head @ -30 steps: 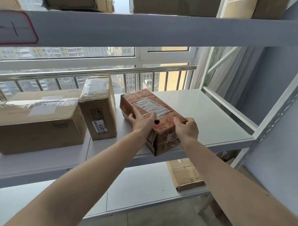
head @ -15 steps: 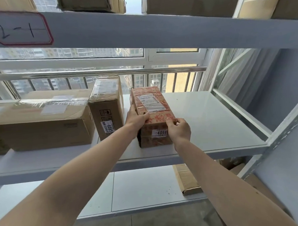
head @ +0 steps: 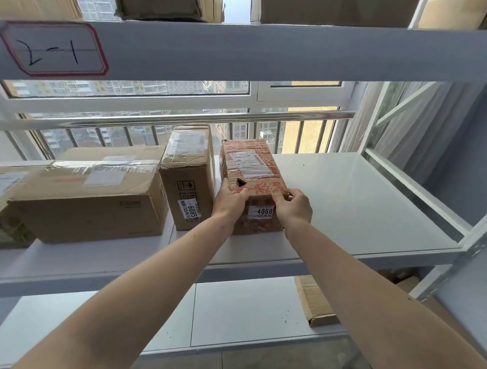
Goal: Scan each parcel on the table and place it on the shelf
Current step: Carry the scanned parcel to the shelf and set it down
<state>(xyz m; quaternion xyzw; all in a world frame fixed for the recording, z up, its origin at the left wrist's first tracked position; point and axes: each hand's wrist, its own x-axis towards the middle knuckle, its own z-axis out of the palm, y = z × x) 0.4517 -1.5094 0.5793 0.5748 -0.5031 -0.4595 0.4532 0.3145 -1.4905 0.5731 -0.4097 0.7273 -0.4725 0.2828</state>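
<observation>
A red-printed cardboard parcel (head: pixel 250 167) with a white shipping label on top and a "4068" sticker on its front stands on the white middle shelf (head: pixel 349 207). It sits square to the shelf edge, just right of a tall brown parcel (head: pixel 187 175) marked "6085". My left hand (head: pixel 231 198) grips its front left corner, thumb on the top. My right hand (head: pixel 292 206) grips the front right corner, fingers curled over the top edge.
A large brown box (head: pixel 92 202) and another parcel (head: pixel 0 195) fill the shelf's left side. The upper shelf beam (head: pixel 231 51) carries a "2-1" tag and more boxes. A flat carton (head: pixel 315 301) lies on the lower shelf. A window with railing is behind.
The parcel was turned from a diagonal pose to square with the shelf edge and pushed back beside the "6085" parcel. Both hands stayed on its front corners.
</observation>
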